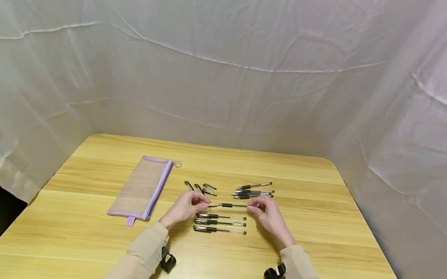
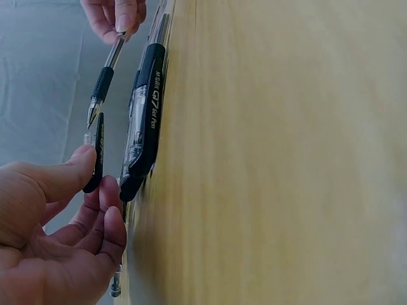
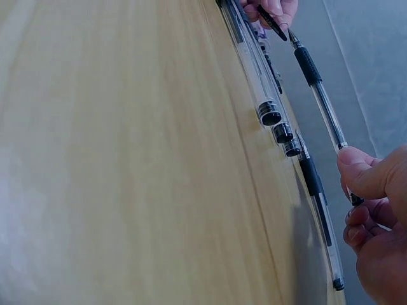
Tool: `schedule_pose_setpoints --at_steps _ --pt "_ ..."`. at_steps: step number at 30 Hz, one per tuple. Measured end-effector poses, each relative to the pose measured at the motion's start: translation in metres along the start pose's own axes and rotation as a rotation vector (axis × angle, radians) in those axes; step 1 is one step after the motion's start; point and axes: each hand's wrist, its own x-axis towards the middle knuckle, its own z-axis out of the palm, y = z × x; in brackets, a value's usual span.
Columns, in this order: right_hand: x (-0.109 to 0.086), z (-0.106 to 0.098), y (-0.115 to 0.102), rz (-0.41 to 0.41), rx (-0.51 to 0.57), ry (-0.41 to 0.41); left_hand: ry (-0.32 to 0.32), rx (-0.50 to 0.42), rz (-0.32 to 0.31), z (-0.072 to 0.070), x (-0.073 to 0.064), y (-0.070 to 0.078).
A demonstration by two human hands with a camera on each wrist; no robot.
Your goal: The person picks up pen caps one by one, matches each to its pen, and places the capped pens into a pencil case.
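Between the thumb and fingers of my left hand (image 1: 188,206) is a black-clipped pen cap (image 2: 96,152), its mouth turned toward a pen tip. My right hand (image 1: 269,215) pinches the rear end of an uncapped gel pen (image 1: 234,205) with a black grip. In the left wrist view the pen's point is right by the cap's mouth; whether they touch I cannot tell. Nearer me lie three capped pens (image 1: 220,230) side by side. Beyond my right hand rest several uncapped pens (image 1: 254,192), and past my left hand several loose caps (image 1: 209,191).
On the left of the wooden table (image 1: 209,274) lies a mesh zip pouch (image 1: 138,187) with purple trim and a ring at its zipper. Pale curtains (image 1: 228,90) hang behind the table and along its sides.
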Motion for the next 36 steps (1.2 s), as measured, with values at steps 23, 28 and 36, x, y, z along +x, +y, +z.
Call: schedule_pose_setpoints --at_steps 23,28,36 --pt "0.0015 0.0025 -0.0065 -0.002 0.01 -0.014 -0.04 -0.035 0.014 -0.0009 -0.0005 0.0017" --pt "0.0014 0.0038 -0.0061 -0.006 0.008 -0.014 -0.049 -0.042 -0.006 -0.0001 -0.0008 0.0037" --pt "0.0019 0.0066 -0.0097 -0.01 0.029 -0.036 -0.063 -0.046 -0.008 0.0008 -0.0011 0.0038"
